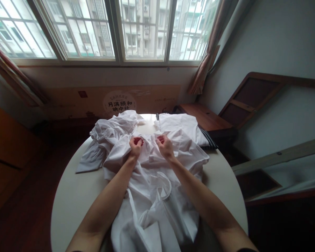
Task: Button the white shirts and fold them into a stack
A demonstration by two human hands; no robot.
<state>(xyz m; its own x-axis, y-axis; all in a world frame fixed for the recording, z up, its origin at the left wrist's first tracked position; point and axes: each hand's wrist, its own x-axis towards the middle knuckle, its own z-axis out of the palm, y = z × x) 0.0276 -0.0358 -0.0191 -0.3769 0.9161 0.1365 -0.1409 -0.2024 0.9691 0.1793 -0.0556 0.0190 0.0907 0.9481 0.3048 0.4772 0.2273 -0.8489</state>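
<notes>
A white collared shirt [157, 210] lies spread and rumpled over the round table, its collar towards me and its lower part hanging over the near edge. My left hand [135, 145] is closed, pinching the shirt's fabric near its far edge. A short way to the right, my right hand [164, 145] is also closed on the same shirt, fingers curled inward. Between the two hands the cloth shows creases and a seam. A crumpled heap of white clothing [112, 126] sits beyond my left hand. Past my right hand rests a folded white garment [178, 124].
The white round table [76, 199] carries all the cloth. Dark striped fabric [208, 138] shows under the folded garment. Behind are a printed cardboard panel [157, 96], barred windows [144, 31] and curtains [204, 66]. A wooden cabinet [199, 115] stands at the back right.
</notes>
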